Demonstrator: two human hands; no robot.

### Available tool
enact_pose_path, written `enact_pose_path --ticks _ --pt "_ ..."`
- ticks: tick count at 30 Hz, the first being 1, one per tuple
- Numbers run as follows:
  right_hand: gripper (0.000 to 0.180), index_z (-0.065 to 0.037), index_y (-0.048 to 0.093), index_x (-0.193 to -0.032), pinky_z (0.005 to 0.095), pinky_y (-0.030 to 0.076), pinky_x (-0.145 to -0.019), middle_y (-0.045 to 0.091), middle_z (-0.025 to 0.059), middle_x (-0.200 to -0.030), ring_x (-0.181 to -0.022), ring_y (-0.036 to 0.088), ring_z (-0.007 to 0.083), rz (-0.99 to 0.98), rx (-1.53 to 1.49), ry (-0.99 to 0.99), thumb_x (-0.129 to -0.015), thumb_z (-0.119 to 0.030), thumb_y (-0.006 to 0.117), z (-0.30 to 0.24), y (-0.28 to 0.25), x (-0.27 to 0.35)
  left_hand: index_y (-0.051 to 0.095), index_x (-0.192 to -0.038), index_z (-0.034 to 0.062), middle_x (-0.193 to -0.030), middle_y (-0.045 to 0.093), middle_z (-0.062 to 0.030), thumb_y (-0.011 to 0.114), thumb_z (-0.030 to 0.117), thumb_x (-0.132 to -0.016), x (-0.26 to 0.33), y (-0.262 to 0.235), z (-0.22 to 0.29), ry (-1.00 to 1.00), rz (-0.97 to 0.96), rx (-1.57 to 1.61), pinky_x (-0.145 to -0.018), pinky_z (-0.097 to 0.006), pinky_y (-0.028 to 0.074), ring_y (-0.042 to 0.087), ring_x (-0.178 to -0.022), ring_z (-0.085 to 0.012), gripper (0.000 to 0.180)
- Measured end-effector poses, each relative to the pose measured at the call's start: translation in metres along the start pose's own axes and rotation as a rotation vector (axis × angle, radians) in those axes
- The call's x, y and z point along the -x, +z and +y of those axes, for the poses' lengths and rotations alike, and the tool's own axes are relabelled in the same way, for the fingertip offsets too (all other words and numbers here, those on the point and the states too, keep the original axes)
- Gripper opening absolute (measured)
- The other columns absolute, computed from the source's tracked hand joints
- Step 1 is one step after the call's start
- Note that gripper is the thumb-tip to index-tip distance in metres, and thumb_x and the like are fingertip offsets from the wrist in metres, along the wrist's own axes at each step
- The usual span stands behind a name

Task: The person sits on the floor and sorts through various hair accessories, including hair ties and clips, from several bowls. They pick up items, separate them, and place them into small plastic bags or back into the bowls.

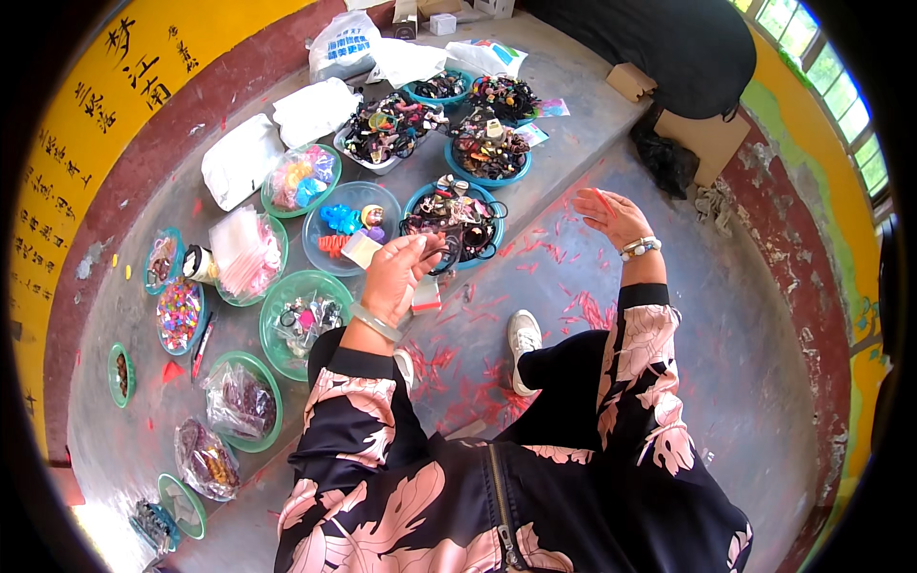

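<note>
My left hand [394, 279], with a pale bangle at the wrist, is closed in a pinch on a black hair tie [453, 252], whose dark loop sticks out to the right. Beside its fingers is a cream card [362, 250]; I cannot tell whether it is attached to the tie. The hand is in front of a blue basin of dark hair ties [499, 212]. Off to the right, my right hand [616, 220] is raised with its fingers stretched out, a beaded bracelet on the wrist. A thin red strip [603, 201] shows against its fingers, seemingly loose.
Basins of hair ties [526, 173], a green basin of small accessories [342, 282] and a bowl of colourful beads [202, 320] crowd the raised ledge at left. Red scraps [585, 307] litter the floor around my shoes [523, 346]. Cardboard [705, 143] leans at far right.
</note>
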State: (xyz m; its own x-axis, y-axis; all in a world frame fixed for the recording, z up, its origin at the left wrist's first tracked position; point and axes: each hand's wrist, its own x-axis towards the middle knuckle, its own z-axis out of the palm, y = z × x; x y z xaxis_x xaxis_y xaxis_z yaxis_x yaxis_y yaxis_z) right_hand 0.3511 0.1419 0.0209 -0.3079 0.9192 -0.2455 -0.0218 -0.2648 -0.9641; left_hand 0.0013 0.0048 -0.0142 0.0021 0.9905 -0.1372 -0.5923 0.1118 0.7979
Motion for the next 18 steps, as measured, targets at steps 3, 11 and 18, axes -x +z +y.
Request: enact_pose_path --ticks 3,11,18 --pt "0.030 -0.003 0.053 -0.114 0.0328 0.044 -0.086 0.058 0.0136 -0.110 -0.103 0.055 0.0224 -0.093 -0.155 -0.011 -0.091 -0.020 0.045 0.001 0.000 -0.001 0.057 -0.100 -0.0044 -0.098 0.061 -0.0137 0.047 0.010 -0.089 0.000 -0.001 -0.001 -0.005 -0.005 0.006 -0.081 -0.028 0.049 0.059 -0.093 -0.0196 0.020" --pt "0.026 0.000 0.059 -0.084 0.0231 0.042 -0.062 0.056 0.0052 -0.074 -0.067 0.052 0.0145 0.210 -0.253 -0.344 -0.064 0.009 0.046 0.008 0.002 -0.023 0.056 -0.100 -0.0047 -0.099 0.061 -0.0144 0.047 0.010 -0.089 -0.003 0.004 -0.004 -0.013 -0.018 0.014 -0.081 -0.028 0.049 0.059 -0.093 -0.0199 0.020" --pt "0.011 0.002 0.059 -0.069 0.0228 0.038 -0.051 0.050 0.0040 -0.057 -0.051 0.045 0.0117 0.197 -0.197 -0.357 -0.066 0.003 0.048 0.003 0.013 -0.021 0.056 -0.100 -0.0052 -0.099 0.061 -0.0147 0.047 0.011 -0.089 0.000 0.001 -0.002 -0.010 -0.008 -0.001 -0.081 -0.028 0.048 0.059 -0.093 -0.0201 0.021"
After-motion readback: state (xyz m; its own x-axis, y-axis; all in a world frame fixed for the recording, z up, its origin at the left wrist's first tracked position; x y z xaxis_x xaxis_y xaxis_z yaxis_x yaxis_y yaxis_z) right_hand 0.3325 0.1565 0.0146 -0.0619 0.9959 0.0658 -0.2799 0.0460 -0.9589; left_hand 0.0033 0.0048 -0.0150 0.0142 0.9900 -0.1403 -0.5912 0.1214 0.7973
